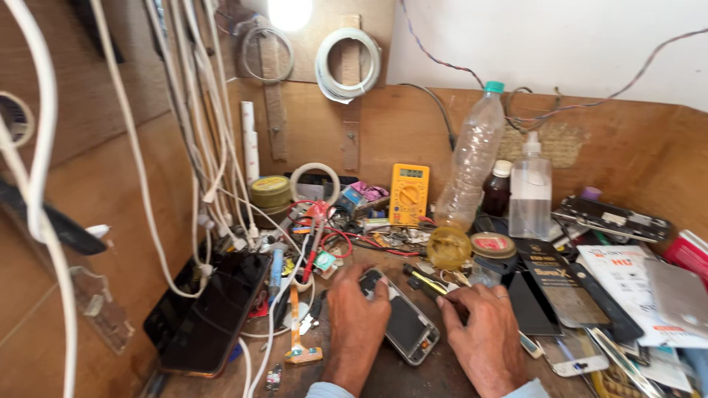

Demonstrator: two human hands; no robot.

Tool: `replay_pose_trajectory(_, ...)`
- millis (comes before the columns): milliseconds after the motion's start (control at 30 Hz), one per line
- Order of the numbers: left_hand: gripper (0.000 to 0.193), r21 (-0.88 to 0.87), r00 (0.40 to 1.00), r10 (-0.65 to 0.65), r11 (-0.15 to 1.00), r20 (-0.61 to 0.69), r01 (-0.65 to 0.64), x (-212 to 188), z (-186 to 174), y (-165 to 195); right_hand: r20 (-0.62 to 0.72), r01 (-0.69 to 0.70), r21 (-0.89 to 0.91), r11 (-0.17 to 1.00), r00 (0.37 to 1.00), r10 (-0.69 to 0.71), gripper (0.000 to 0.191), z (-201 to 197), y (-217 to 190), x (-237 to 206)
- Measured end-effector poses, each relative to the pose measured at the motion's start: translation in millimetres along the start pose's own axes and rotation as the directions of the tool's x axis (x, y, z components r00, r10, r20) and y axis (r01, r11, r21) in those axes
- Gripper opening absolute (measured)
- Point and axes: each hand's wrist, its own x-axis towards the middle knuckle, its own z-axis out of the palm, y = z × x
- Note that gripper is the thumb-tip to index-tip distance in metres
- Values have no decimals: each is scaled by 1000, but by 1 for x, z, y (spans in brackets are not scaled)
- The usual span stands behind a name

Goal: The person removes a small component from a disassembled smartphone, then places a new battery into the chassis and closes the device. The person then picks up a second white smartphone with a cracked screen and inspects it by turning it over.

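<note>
Cluttered wooden table (pixel 413 376): left hand (pixel 356 313) pins an opened phone (pixel 402 318) (back off, innards exposed); right hand (pixel 483 332), at three o'clock, fingers pinching a yellow-handled tool (pixel 428 281)

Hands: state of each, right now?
Left hand: closed on the top edge of the phone, steadying it.
Right hand: closed on a yellow-handled tool at the phone.
</note>
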Motion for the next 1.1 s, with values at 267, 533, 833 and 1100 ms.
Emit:
replay_pose_trajectory(267,31,70,998,62,996,16,-63,-106,-182,-78,-97,24,22,999,995,-21,14,16,-142,-171)
replay_pose_trajectory(533,16,74,997,74,994,6,-74,-120,-184,-72,-288,176,68,982,946,-149,12,12,-135,-176)
replay_pose_trajectory(833,16,118,988,137,982,73,-145,-142,-191,-63,-261,143,79,987,958,-118,13,18,-130,-194)
replay_pose_trajectory(1100,20,134,984,164,976,65,-172,-136,-200,-58,-273,191,117,974,950,-154,14,15,-119,-194)
